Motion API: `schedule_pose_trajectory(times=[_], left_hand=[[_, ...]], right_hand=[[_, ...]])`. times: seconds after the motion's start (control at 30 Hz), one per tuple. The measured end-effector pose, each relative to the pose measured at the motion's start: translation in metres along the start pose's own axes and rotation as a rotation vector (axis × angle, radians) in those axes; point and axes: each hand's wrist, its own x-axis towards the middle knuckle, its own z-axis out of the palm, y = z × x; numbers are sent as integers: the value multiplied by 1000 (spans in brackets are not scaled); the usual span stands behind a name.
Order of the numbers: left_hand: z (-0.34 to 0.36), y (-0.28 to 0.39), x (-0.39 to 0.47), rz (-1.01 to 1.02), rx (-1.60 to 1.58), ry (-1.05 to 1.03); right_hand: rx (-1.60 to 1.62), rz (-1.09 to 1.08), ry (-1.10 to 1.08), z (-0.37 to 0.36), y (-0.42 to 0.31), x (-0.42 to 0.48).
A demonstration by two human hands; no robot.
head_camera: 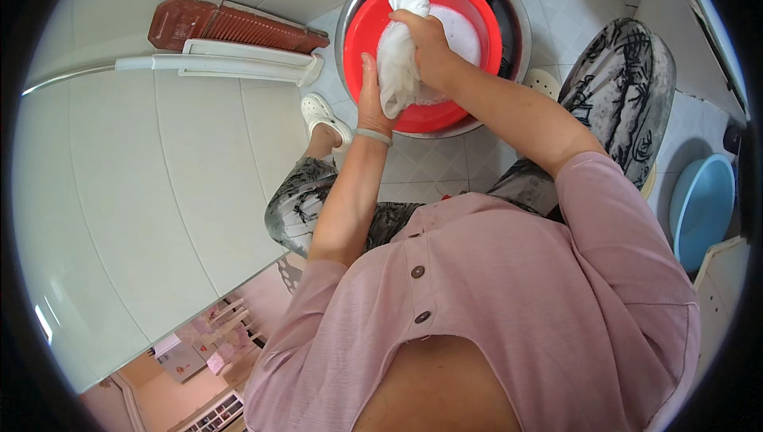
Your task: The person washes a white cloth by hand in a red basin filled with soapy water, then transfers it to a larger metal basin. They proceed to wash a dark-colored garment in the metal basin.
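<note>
A bunched white cloth (398, 59) is held above a red plastic basin (363, 26). My right hand (430, 44) grips its upper part, and a gathered end sticks out past the thumb. Against the cloth's lower left side lies my left hand (374, 95), thumb raised along it and fingers hidden behind the fabric. Whitish, sudsy water (458, 29) shows in the basin to the right of the cloth. The red basin rests inside a wider metal basin (524, 38), where something dark is partly visible under the red rim.
A brown washboard (250, 25) and a white plastic rack-like piece (244, 62) lie left of the basins, by a tiled surface (197, 152). My white clog (322, 116) stands close to the metal rim. A light blue basin (703, 211) leans at the far right.
</note>
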Motion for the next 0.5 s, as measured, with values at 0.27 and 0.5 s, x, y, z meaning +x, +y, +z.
schedule_pose_trajectory(times=[0.27, 0.5], left_hand=[[24, -20, -10, -14, -492, -97], [11, -18, 0, 40, -456, -2]], right_hand=[[-42, -402, 270, 4, 8, 25], [-271, -696, 168, 19, 20, 6]])
